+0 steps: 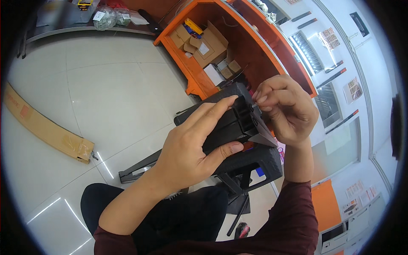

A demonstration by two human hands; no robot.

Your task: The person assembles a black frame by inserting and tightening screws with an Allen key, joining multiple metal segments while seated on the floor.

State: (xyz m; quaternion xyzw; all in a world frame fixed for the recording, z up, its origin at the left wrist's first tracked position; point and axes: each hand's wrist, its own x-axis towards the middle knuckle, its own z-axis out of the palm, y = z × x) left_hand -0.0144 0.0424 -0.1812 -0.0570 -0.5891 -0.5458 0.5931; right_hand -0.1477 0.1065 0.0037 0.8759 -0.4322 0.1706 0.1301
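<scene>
Left hand point(191, 144) clamped around black plastic block point(231, 123), held above black stool point(255, 159). Right hand point(284, 110) at block's far end, fingertips point(260, 98) pinched shut on small part, unidentifiable.

Much of the black plastic part point(231, 123) hidden under the left hand point(191, 144), small item at right fingers point(265, 97) too tiny to tell.

Two hands, left point(187, 146) and right point(282, 108), one black ribbed plastic block point(229, 123) in their grip, one long flat cardboard box point(46, 127) on the floor.
</scene>
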